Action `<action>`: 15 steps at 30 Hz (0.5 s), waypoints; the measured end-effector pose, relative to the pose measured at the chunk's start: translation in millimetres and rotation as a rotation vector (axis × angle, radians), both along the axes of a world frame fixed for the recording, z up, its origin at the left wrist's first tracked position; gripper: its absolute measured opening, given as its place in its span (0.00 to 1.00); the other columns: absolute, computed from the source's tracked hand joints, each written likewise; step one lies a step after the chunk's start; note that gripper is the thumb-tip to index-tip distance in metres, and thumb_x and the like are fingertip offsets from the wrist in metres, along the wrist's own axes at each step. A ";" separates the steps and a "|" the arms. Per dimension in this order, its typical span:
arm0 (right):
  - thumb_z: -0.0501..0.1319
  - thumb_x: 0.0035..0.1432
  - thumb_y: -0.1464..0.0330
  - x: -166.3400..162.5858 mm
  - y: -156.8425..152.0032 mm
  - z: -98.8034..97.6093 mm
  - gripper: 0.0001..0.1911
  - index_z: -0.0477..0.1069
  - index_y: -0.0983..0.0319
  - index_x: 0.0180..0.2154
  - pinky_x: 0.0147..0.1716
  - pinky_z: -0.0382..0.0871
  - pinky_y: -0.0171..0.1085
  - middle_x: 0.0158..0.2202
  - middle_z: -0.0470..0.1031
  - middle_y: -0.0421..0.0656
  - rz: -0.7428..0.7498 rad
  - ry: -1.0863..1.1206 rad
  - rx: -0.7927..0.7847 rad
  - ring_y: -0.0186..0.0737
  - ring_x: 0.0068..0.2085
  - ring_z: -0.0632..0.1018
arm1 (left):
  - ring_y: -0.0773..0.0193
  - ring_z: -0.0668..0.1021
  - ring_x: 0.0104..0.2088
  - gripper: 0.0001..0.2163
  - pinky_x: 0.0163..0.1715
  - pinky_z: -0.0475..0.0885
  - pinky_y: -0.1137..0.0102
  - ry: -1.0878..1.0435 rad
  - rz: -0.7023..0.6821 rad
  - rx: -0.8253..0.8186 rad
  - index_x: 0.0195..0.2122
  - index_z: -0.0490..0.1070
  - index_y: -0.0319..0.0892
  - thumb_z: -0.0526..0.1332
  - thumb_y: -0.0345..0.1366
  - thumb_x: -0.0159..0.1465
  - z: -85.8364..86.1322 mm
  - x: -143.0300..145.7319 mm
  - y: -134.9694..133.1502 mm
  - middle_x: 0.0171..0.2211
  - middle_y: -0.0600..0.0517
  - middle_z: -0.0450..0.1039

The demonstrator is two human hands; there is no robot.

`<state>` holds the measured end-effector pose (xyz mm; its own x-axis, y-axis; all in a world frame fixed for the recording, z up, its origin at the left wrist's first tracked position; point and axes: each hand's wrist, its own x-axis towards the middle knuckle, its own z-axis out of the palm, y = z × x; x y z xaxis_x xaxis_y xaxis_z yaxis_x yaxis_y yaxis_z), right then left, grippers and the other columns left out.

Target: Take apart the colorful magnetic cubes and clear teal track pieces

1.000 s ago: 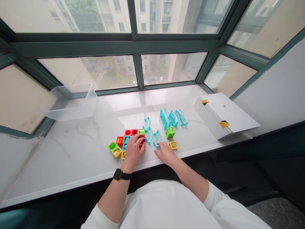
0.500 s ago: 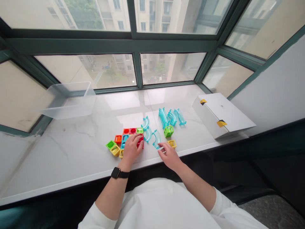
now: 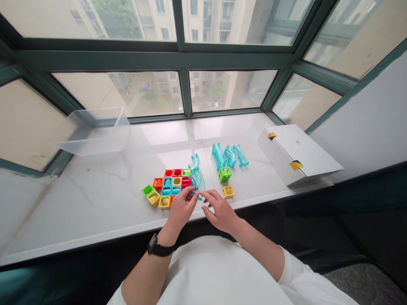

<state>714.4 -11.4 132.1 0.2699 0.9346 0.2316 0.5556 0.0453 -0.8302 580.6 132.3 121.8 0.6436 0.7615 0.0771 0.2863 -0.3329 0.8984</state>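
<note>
A flat cluster of coloured square blocks (image 3: 170,186) in red, orange, green, yellow and blue lies near the front edge of the white marble sill (image 3: 104,195). My left hand (image 3: 182,207) and my right hand (image 3: 219,210) meet just in front of it, and both pinch a clear blue curved track piece (image 3: 197,183) that stands up between their fingertips. Another curved track piece (image 3: 193,163) lies just behind it. A black watch is on my left wrist.
Several clear blue track pieces (image 3: 229,155) lie behind a green cube (image 3: 224,174) and a yellow square block (image 3: 228,192). A white cardboard box (image 3: 297,153) sits at the right, a clear plastic tub (image 3: 95,131) at the back left by the window.
My left hand has come off the red block and moved right. My right hand has brought the curved track piece left, and both hands now hold it together.
</note>
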 end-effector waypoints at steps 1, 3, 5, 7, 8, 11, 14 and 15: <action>0.58 0.68 0.72 -0.1 -0.3 0.7 0.29 0.65 0.52 0.68 0.46 0.82 0.44 0.58 0.72 0.48 0.001 0.005 0.015 0.42 0.47 0.80 | 0.59 0.82 0.35 0.14 0.39 0.77 0.65 0.005 0.003 -0.014 0.46 0.79 0.46 0.65 0.50 0.68 1.9 -0.1 -0.4 0.36 0.50 0.82; 0.58 0.68 0.72 -0.3 -0.8 1.1 0.30 0.63 0.51 0.69 0.46 0.82 0.44 0.58 0.72 0.48 0.000 0.024 0.044 0.42 0.48 0.80 | 0.59 0.82 0.34 0.14 0.38 0.77 0.65 0.003 0.004 -0.060 0.45 0.79 0.46 0.65 0.50 0.68 5.4 -0.6 -1.0 0.34 0.51 0.82; 0.58 0.68 0.71 -0.9 -0.8 0.7 0.30 0.62 0.51 0.69 0.46 0.81 0.43 0.57 0.72 0.48 -0.019 0.073 0.062 0.42 0.48 0.80 | 0.59 0.81 0.33 0.14 0.37 0.76 0.65 -0.012 0.006 -0.092 0.43 0.78 0.46 0.65 0.50 0.68 8.1 -0.8 -2.3 0.33 0.51 0.81; 0.60 0.68 0.69 -1.5 0.1 0.2 0.31 0.60 0.51 0.70 0.45 0.81 0.42 0.57 0.74 0.48 -0.067 0.163 0.068 0.41 0.46 0.81 | 0.59 0.81 0.33 0.13 0.36 0.75 0.66 -0.030 0.007 -0.094 0.41 0.77 0.46 0.65 0.50 0.68 10.3 -0.9 -4.6 0.32 0.52 0.81; 0.61 0.68 0.67 -1.6 1.0 0.3 0.30 0.60 0.52 0.69 0.44 0.80 0.41 0.55 0.75 0.47 -0.100 0.214 0.064 0.40 0.44 0.81 | 0.60 0.81 0.33 0.12 0.36 0.75 0.66 -0.037 0.008 -0.087 0.40 0.77 0.46 0.65 0.49 0.68 11.2 -0.8 -6.1 0.32 0.52 0.80; 0.62 0.68 0.61 -0.3 4.0 2.7 0.21 0.69 0.56 0.60 0.38 0.76 0.36 0.41 0.78 0.41 -0.159 0.309 0.000 0.38 0.38 0.79 | 0.61 0.79 0.32 0.12 0.35 0.73 0.67 -0.046 0.001 -0.064 0.38 0.76 0.46 0.64 0.49 0.68 13.9 0.0 -11.7 0.30 0.53 0.78; 0.61 0.70 0.57 2.2 5.7 7.1 0.12 0.74 0.58 0.47 0.31 0.68 0.34 0.28 0.70 0.35 -0.149 0.312 -0.082 0.35 0.30 0.73 | 0.62 0.77 0.30 0.12 0.33 0.71 0.68 -0.035 -0.030 -0.046 0.36 0.74 0.46 0.63 0.48 0.69 16.8 2.1 -17.3 0.29 0.54 0.76; 0.60 0.70 0.57 2.8 5.7 8.6 0.12 0.73 0.58 0.44 0.30 0.66 0.34 0.26 0.68 0.34 -0.150 0.310 -0.097 0.35 0.29 0.71 | 0.63 0.76 0.29 0.12 0.32 0.70 0.69 -0.026 -0.040 -0.035 0.35 0.74 0.46 0.63 0.48 0.69 17.6 3.0 -18.8 0.28 0.55 0.75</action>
